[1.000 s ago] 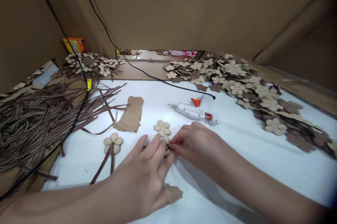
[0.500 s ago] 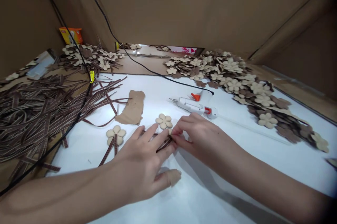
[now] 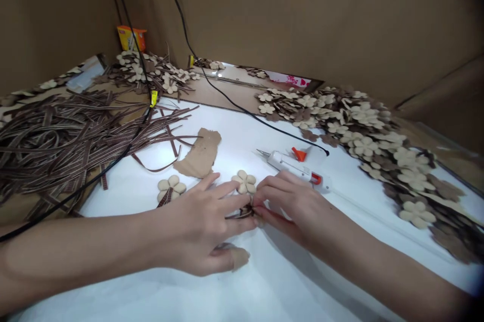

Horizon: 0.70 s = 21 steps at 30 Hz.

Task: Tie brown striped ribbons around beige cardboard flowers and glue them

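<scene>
**Left hand (image 3: 200,221) and right hand (image 3: 287,206) closer together on a dark ribbon (image 3: 242,212)**

Since the earlier frame, the two hands have drawn in until the fingertips nearly meet, and the head has turned, so everything sits further right in the head view. The ribbon tails of the left-hand flower are now mostly covered by the left wrist.

The right hand's fingertips are pinched together on the end of the dark ribbon, clamping it. The left hand's fingers are spread, with the longest ones lying over the ribbon's tail, but I cannot tell whether they grip it or only press it down. Its thumb is wrapped in tan tape (image 3: 240,257). The dark ribbon lies on a white sheet (image 3: 340,281), below and left of a white glue gun (image 3: 298,168), and a tan piece (image 3: 259,219) peeks out under the right fingers, too hidden to name.

Just left of the glue gun, a tan flower (image 3: 244,182) sits right above the ribbon. Further left are a second flower with ribbon attached (image 3: 171,190), a torn cardboard scrap (image 3: 200,153) and a heap of ribbon strips (image 3: 64,145). Behind and right of the glue gun, piles of tan and brown flowers (image 3: 363,135) curve along the sheet's edge. A black cord (image 3: 260,120) runs back from the glue gun.
</scene>
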Each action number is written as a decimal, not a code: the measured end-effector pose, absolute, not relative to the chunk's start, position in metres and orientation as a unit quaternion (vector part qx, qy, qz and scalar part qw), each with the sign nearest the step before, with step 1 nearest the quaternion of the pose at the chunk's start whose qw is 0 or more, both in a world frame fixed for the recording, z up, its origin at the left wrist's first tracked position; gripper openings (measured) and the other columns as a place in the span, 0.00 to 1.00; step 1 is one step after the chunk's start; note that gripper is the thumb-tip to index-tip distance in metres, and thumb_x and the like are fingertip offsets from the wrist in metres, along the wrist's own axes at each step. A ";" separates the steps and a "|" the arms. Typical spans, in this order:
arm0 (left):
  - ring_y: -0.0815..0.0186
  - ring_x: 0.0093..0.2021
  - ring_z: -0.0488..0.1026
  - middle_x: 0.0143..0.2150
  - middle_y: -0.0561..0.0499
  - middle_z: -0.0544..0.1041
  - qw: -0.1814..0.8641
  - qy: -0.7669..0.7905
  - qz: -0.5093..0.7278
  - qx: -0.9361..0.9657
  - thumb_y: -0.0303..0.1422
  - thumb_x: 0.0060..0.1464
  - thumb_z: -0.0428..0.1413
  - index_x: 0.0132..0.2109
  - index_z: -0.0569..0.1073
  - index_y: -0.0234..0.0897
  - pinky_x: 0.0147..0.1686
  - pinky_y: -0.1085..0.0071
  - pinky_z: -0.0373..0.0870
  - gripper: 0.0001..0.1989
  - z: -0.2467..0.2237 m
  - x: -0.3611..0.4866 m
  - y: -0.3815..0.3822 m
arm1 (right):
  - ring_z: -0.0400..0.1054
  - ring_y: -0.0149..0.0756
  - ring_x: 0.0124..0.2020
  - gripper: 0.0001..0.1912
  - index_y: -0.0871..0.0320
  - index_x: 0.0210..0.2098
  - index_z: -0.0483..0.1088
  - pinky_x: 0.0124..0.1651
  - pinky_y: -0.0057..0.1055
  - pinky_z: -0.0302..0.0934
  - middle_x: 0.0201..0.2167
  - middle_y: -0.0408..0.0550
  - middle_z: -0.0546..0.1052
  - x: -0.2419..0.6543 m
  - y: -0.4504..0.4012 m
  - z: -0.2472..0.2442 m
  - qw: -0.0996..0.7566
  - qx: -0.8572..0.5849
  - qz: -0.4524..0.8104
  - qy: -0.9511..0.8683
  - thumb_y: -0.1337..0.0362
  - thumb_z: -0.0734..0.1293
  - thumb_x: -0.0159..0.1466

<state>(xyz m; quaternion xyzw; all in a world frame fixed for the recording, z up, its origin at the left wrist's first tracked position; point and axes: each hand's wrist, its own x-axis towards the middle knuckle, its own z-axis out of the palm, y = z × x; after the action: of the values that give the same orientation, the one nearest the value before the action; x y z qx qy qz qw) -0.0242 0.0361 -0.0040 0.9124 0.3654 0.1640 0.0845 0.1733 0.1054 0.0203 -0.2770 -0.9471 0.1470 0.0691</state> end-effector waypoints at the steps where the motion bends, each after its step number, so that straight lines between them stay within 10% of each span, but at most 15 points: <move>1: 0.48 0.56 0.60 0.56 0.43 0.67 0.086 0.364 0.162 0.913 0.39 0.58 0.45 0.54 0.68 0.38 0.53 0.42 0.53 0.20 -0.004 -0.025 0.037 | 0.59 0.35 0.32 0.07 0.57 0.29 0.66 0.36 0.32 0.55 0.29 0.43 0.70 0.173 0.107 0.021 0.066 -0.269 0.148 -0.949 0.70 0.61 0.63; 21: 0.61 0.37 0.60 0.34 0.48 0.68 0.137 0.525 0.104 0.834 0.27 0.60 0.43 0.32 0.65 0.35 0.35 0.64 0.59 0.09 0.006 -0.016 0.040 | 0.60 0.34 0.33 0.06 0.55 0.30 0.67 0.34 0.30 0.57 0.30 0.42 0.72 0.181 0.106 0.007 0.111 -0.318 0.233 -0.912 0.72 0.62 0.61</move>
<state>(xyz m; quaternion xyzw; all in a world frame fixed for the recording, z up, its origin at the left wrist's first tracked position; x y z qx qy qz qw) -0.0165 0.0397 0.0056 0.8337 0.5247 0.1044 0.1368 0.1811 0.1065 0.0066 -0.3183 -0.9121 0.2331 0.1113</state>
